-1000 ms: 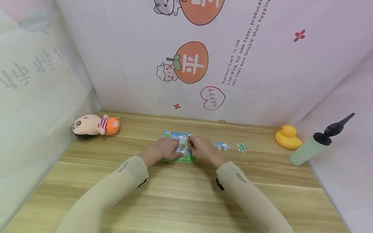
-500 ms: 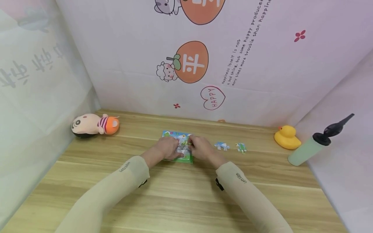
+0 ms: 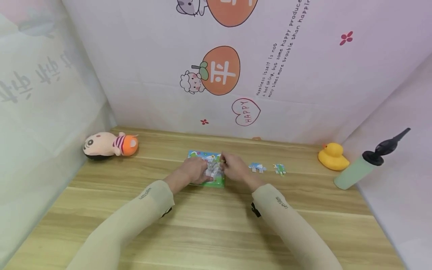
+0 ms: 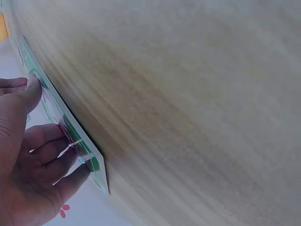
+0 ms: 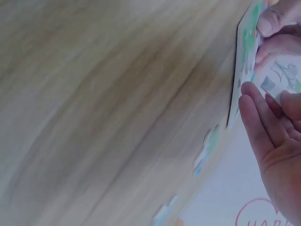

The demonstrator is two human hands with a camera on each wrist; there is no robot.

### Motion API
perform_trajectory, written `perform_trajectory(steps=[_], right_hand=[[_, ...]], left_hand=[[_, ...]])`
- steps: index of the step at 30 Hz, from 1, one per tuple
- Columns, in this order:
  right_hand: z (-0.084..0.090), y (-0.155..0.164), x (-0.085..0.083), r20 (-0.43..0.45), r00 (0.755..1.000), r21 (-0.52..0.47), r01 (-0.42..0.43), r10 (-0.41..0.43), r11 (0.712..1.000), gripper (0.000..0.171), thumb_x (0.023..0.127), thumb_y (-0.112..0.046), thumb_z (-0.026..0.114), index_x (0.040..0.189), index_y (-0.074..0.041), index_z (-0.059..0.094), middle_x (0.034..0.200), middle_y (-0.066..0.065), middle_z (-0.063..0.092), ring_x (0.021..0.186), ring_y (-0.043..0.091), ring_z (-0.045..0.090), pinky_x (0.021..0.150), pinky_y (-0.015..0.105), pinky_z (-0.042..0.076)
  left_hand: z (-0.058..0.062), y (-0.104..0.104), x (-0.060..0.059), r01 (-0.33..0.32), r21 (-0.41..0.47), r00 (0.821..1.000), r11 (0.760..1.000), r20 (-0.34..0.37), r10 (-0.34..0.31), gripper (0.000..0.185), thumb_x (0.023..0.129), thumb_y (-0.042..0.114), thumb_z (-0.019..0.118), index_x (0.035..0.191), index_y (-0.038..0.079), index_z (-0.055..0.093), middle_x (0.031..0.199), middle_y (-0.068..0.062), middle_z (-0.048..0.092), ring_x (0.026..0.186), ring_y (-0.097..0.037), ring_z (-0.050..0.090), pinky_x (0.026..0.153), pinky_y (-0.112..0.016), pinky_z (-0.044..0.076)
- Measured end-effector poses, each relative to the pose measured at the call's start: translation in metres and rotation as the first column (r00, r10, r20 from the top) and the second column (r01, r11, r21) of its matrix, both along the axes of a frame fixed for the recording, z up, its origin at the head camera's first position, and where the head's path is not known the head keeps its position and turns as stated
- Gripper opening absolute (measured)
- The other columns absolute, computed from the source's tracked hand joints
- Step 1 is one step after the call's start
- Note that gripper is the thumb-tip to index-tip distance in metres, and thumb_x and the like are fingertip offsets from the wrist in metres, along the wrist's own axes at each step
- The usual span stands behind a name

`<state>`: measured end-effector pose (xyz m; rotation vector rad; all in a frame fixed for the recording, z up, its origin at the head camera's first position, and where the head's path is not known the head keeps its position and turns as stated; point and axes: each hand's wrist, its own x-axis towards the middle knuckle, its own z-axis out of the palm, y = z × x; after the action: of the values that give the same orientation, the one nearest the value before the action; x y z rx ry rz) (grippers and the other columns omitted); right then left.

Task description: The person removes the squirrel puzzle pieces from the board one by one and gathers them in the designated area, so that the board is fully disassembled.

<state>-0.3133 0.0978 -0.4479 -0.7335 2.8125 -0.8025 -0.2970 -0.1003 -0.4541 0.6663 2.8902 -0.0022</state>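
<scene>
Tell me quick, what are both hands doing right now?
Left hand: open, fingers resting flat on the puzzle board.
Right hand: at the board's right edge; whether it pinches a piece cannot be told.

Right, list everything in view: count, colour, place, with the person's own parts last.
puzzle board: one, green and blue edged, table centre, under both hands
loose puzzle pieces: two, blue-white and green-white, on the table right of the board
plush doll: one, cream with an orange and striped part, lying at the far left of the table
rubber duck: one, yellow, far right by the wall
bottle: one, pale green with a black top, leaning at the right edge
table: one, light wood
wall sheet: white with orange cartoon prints, behind the table
left hand: one, fingers rest flat on the board
right hand: one, on the board's right side; grip unclear
sleeves: two, beige
</scene>
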Motion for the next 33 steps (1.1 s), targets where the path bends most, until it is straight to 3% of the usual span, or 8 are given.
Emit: perform_trajectory(steps=[5,9,13,18,24,28,33], right_hand=[[0.012,0.028,-0.001,0.027,0.999,-0.044,0.034,-0.033,0.998,0.019,0.106,-0.011,0.054,0.122,-0.005,0.061,0.105,0.011,0.069,0.088,0.019,0.064,0.08,0.035,0.059],[0.028,0.067,-0.002,0.001,0.998,-0.089,0.061,-0.062,0.994,0.024,0.106,-0.007,0.052,0.127,-0.001,0.062,0.097,0.016,0.069,0.079,0.019,0.061,0.069,0.03,0.054],[0.036,0.112,0.0,-0.045,0.993,-0.126,0.101,-0.108,0.987,0.03,0.106,-0.001,0.049,0.132,0.005,0.061,0.094,0.023,0.069,0.075,0.019,0.059,0.063,0.026,0.048],[0.027,0.16,0.012,-0.036,0.979,-0.093,0.195,-0.199,0.976,0.032,0.106,-0.001,0.052,0.135,0.008,0.058,0.095,0.022,0.068,0.077,0.019,0.059,0.062,0.024,0.049],[0.008,0.19,0.032,0.011,0.96,-0.051,0.28,-0.28,0.959,0.023,0.103,-0.006,0.06,0.12,0.01,0.059,0.1,0.022,0.07,0.086,0.022,0.064,0.067,0.023,0.051],[-0.003,0.202,0.046,0.029,0.959,0.002,0.282,-0.282,0.959,0.017,0.1,-0.006,0.064,0.11,0.008,0.063,0.092,0.017,0.069,0.081,0.019,0.061,0.065,0.024,0.049],[-0.01,0.214,0.058,0.07,0.958,0.069,0.275,-0.279,0.959,0.014,0.098,-0.007,0.066,0.104,0.007,0.063,0.09,0.016,0.07,0.08,0.019,0.062,0.068,0.03,0.052]], left_hand=[[-0.001,-0.004,0.0,0.028,0.003,1.0,1.0,-0.007,-0.028,0.054,0.096,0.062,0.065,0.105,0.008,0.072,0.094,-0.006,0.073,0.087,-0.02,0.066,0.087,-0.042,0.063],[0.0,-0.01,0.0,0.023,-0.005,1.0,1.0,-0.008,-0.023,0.056,0.096,0.062,0.064,0.11,0.008,0.072,0.104,-0.009,0.075,0.097,-0.025,0.069,0.092,-0.045,0.062],[0.006,-0.013,-0.001,0.002,0.002,1.0,1.0,0.002,-0.002,0.054,0.096,0.061,0.065,0.109,0.008,0.072,0.104,-0.009,0.075,0.094,-0.023,0.067,0.092,-0.045,0.062],[0.011,-0.014,-0.003,0.0,-0.001,1.0,1.0,0.023,0.0,0.054,0.097,0.06,0.064,0.111,0.008,0.073,0.107,-0.009,0.075,0.093,-0.024,0.067,0.092,-0.045,0.062],[0.01,-0.01,-0.002,-0.002,0.002,1.0,1.0,0.027,0.002,0.054,0.097,0.059,0.063,0.112,0.008,0.074,0.119,-0.011,0.075,0.089,-0.022,0.064,0.092,-0.044,0.061],[0.008,-0.006,0.0,0.016,-0.001,1.0,1.0,0.017,-0.016,0.055,0.097,0.06,0.063,0.112,0.008,0.075,0.133,-0.012,0.072,0.091,-0.022,0.064,0.093,-0.044,0.061],[0.003,-0.001,0.001,0.05,0.009,0.999,0.999,0.005,-0.05,0.056,0.097,0.06,0.064,0.111,0.007,0.075,0.126,-0.012,0.074,0.083,-0.019,0.059,0.086,-0.041,0.061]])
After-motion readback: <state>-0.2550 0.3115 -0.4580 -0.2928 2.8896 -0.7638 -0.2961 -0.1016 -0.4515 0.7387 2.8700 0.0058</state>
